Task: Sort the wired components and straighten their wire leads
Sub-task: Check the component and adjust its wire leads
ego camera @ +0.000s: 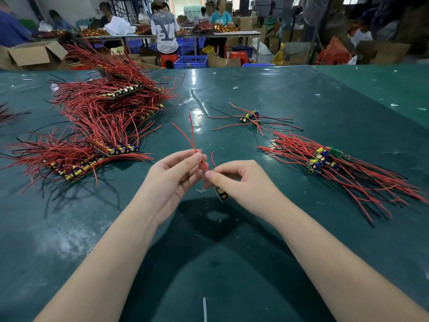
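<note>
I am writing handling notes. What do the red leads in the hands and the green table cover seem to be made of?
Red leads: probably thin wire in matte, flexible plastic or rubber insulation; they hold soft curves between the left hand and right hand.
Table cover: probably glossy vinyl or rubber sheet; it reflects the lights and shows creases.

A small board [221, 193] hangs between the hands, its red leads [193, 141] (thin, slightly bent) rising upward.

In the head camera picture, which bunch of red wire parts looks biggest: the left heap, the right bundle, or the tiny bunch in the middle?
1. Left heap, by far biggest.
2. Right bundle.
3. Middle bunch, smallest, though it lies farther away.
</note>
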{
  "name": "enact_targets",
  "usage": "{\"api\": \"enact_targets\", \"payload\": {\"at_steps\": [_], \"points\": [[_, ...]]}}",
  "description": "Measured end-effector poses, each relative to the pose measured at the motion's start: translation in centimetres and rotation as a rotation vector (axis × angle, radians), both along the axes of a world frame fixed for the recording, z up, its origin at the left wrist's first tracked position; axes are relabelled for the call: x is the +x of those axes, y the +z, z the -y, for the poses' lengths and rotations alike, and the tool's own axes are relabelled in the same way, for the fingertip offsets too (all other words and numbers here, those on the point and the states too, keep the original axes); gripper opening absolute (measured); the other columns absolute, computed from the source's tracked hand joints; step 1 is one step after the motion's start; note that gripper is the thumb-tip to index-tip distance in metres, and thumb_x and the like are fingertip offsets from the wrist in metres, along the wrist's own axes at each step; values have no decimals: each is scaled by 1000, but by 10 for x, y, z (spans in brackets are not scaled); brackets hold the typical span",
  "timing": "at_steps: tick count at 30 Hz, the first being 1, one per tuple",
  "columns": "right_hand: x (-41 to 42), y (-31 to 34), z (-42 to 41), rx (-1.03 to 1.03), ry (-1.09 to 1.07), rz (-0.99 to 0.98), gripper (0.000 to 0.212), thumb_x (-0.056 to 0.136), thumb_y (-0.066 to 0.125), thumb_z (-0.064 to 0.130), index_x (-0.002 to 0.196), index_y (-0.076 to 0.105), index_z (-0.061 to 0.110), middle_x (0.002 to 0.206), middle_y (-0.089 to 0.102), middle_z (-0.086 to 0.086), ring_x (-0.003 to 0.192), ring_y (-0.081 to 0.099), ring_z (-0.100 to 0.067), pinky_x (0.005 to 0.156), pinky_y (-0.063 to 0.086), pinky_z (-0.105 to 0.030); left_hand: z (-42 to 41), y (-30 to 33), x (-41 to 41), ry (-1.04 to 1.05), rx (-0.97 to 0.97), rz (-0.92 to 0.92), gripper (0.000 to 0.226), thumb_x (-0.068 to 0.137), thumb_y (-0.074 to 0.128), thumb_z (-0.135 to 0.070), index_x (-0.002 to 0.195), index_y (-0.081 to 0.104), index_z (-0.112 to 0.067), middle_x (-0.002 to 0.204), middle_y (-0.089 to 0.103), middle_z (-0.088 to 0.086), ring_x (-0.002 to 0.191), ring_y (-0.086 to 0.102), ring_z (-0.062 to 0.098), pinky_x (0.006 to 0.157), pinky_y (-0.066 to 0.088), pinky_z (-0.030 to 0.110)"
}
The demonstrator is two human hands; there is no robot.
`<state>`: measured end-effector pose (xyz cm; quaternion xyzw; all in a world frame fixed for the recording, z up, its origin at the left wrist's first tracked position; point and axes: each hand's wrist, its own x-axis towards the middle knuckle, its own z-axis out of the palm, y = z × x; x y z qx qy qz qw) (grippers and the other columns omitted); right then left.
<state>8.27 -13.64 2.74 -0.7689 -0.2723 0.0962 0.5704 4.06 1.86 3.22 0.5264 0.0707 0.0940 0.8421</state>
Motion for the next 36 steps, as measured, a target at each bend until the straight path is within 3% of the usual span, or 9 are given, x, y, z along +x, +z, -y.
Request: {"api": "enact_targets", "payload": {"at_steps": [4, 9, 16, 21, 25, 27, 30, 33, 36], "points": [[0, 3, 0, 86, 20, -60, 10, 90, 66, 17, 85, 75, 16, 73, 74, 0, 70, 65, -4, 71, 50, -18, -2, -1, 0, -8, 11, -11, 14, 67, 70, -14, 76, 79, -17, 80, 74, 4, 65, 67, 7, 61, 53, 13], [0, 6, 1, 129, 23, -55, 13, 90, 65, 10, 82, 73, 17, 70, 72, 1, 65, 63, 1, 66, 46, -11, 0, 0, 2, 29, -144, -7, 9, 67, 71, -17, 70, 79, -17, 76, 73, -1, 65, 67, 3, 61, 53, 13], [0, 4, 1, -16, -42, 69, 13, 88, 67, 19, 79, 75, 23, 68, 72, 8, 63, 59, 2, 66, 47, -22, 0, -1, 3, 95, -131, -45, 13, 75, 71, -17, 63, 75, -18, 66, 68, -2, 57, 61, 3, 55, 51, 12], [3, 3, 6, -141, -107, 229, 15, 86, 67, 20, 74, 73, 25, 66, 69, 11, 61, 57, 2, 69, 48, -21, 3, -6, 4, 157, -13, 29, 6, 88, 62, -5, 84, 66, -8, 69, 69, 1, 59, 63, 6, 59, 52, 14], [3, 3, 7, -129, -92, 220, 12, 88, 66, 26, 81, 75, 25, 68, 69, 10, 60, 58, -1, 66, 49, -21, 7, -9, 3, 133, 139, 59, 5, 85, 64, 0, 85, 66, -4, 70, 70, 1, 63, 66, 10, 64, 53, 16], [3, 2, 6, -142, -84, 239, 12, 88, 65, 28, 82, 76, 24, 67, 69, 7, 61, 62, -11, 68, 52, -27, 9, -9, 2, 106, 181, 53, 6, 80, 67, -3, 86, 66, -4, 68, 69, 0, 63, 65, 8, 65, 53, 16], [4, 2, 6, -115, -104, 240, 13, 87, 67, 22, 77, 74, 25, 65, 68, 8, 63, 62, -10, 69, 51, -29, 7, -7, 4, 80, 57, 44, 15, 71, 69, -11, 85, 67, -6, 71, 69, -1, 64, 65, 7, 65, 53, 15], [7, 3, 7, -95, -120, 197, 15, 87, 67, 20, 75, 74, 27, 66, 69, 10, 67, 63, -5, 72, 53, -28, 2, -3, 6, 95, -156, 46, 8, 70, 68, -10, 73, 74, -13, 72, 70, -2, 64, 65, 4, 66, 53, 12], [7, 3, 7, -95, -65, 87, 18, 89, 65, 18, 74, 71, 26, 64, 70, 9, 61, 62, -3, 63, 53, -27, 1, -4, 6, 80, -141, 59, 8, 70, 67, -10, 74, 73, -14, 72, 70, -2, 65, 65, 4, 65, 53, 12]]}}
